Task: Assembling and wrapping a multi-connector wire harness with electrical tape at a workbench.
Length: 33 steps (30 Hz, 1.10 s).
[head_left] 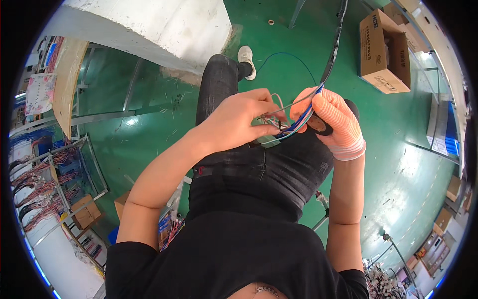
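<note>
Over my lap, a wire bundle [301, 121] of blue, green, grey and pinkish strands runs between my two hands. Bare and closed, my left hand [241, 118] pinches the bundle's loose wire ends between thumb and fingers. My right hand [340, 122], in an orange striped glove, grips the bundle higher up, its thumb and fingers wrapped round it. A roll of black tape [324, 129] sits in the right palm, partly covered by the fingers. From there the strands lead up into a long black-wrapped cable [334, 52]. A pale greenish piece [270, 141] shows under the left fingertips.
One thin blue wire [285, 54] loops out over the green floor. An opened cardboard box [382, 55] stands at the upper right, and a white block [164, 30] at the upper left. Racks hung with wire bundles [47, 187] line the left side.
</note>
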{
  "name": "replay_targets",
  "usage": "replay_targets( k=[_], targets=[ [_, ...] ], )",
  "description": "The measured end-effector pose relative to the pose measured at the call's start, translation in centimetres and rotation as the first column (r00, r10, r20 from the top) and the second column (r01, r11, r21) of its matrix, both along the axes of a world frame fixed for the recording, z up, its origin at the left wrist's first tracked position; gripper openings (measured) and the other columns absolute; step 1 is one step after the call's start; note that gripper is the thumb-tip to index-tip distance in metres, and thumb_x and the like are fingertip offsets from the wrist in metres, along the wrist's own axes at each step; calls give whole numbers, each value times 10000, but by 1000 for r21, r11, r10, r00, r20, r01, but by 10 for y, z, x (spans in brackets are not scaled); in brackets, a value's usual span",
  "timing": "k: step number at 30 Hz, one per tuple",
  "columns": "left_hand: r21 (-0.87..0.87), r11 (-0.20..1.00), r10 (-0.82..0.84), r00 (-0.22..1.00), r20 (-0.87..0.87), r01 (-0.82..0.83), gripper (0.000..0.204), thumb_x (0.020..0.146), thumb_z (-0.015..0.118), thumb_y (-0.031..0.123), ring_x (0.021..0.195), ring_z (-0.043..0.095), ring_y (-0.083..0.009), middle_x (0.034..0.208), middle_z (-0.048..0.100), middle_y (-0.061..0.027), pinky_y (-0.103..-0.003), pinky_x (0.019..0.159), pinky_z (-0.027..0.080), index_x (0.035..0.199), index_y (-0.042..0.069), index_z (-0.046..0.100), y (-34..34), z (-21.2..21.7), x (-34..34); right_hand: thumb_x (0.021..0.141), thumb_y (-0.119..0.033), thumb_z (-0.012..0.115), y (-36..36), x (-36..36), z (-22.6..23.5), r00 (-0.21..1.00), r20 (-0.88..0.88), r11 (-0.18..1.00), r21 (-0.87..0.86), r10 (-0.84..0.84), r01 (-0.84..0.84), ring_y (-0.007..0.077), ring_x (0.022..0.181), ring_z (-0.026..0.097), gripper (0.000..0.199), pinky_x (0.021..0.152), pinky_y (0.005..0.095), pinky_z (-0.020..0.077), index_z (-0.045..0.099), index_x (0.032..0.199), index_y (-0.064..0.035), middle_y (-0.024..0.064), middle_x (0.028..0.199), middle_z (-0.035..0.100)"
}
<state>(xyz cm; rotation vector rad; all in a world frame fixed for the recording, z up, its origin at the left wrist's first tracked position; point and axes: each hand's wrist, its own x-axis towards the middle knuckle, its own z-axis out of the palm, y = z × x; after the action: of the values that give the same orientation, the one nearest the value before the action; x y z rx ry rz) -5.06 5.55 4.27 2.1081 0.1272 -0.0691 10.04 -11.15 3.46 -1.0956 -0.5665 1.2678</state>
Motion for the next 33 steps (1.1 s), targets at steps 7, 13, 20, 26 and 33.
replay_targets(
  k=[7, 13, 20, 26, 33],
  targets=[
    [-24, 995, -99, 990, 99, 102, 220, 784, 723, 172, 808, 598, -233, 911, 574, -66, -343, 703, 483, 947, 34, 671, 2, -7, 0, 931, -402, 531, -2, -1, -2, 998, -23, 998, 38, -52, 53, 74, 523, 382, 448, 472, 214, 260, 613, 813, 22, 131, 820, 586],
    [-144, 989, -22, 998, -53, 14, 145, 813, 703, 112, 644, 563, -153, 773, 607, -52, -282, 567, 435, 900, 7, 655, 0, 11, -18, 903, -377, 573, -9, -3, -11, 993, -108, 999, 33, 39, -36, 97, 572, 492, 383, 488, 201, 303, 591, 912, 6, 129, 862, 600],
    [-243, 968, 20, 983, -181, -65, 138, 868, 671, 123, 665, 560, -69, 772, 662, -18, -245, 577, 435, 897, -10, 649, -1, 29, -34, 847, -286, 681, -5, -31, 1, 996, 7, 986, -145, 89, -87, 115, 728, 561, 301, 671, 224, 454, 615, 939, -8, 49, 846, 612],
    [-573, 810, -51, 959, -280, -124, 153, 922, 610, 125, 762, 582, -63, 838, 667, -37, -223, 679, 462, 935, -28, 609, 9, 21, -41, 901, -242, 615, -7, -27, -1, 991, -10, 985, -106, 133, -133, 79, 752, 540, 220, 685, 221, 451, 628, 958, -30, 18, 877, 627],
    [-521, 832, 36, 956, -292, -190, 152, 899, 633, 133, 772, 557, -60, 825, 603, -4, -230, 680, 449, 908, 2, 556, 6, 23, -50, 859, -293, 642, -10, -30, -1, 994, -16, 989, -99, 110, -111, 138, 678, 545, 291, 629, 242, 433, 596, 909, -10, 86, 847, 615]
  ],
)
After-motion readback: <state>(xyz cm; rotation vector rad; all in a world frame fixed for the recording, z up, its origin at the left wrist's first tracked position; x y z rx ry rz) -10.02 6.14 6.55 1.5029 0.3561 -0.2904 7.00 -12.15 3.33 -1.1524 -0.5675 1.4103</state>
